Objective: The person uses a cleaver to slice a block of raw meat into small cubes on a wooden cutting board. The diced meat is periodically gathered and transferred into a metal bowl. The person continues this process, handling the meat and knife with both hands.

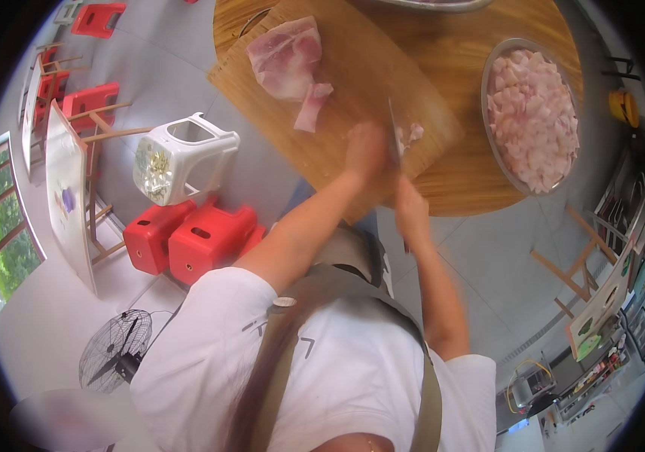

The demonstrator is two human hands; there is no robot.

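Note:
My right hand [411,212] is closed around the handle of a knife [394,133], whose blade stands nearly edge-on over a wooden cutting board [356,51]. Just left of the blade, my left hand [366,148] rests low on the board with its fingers bent; it is blurred, and whether meat lies under it is hidden. Small pale meat pieces [412,133] lie right of the blade. Farther up the board are a large slab of raw meat [288,59] and a narrow strip of meat [312,107]. An oval metal tray [485,113] at the right is heaped with sliced raw meat [532,121].
The board lies on a round wooden table [463,192] and overhangs its left edge. Another metal tray [441,7] is partly visible at the far edge. A white plastic stool [215,152] and red plastic stools [209,240] stand at the left, near a black fan [116,350].

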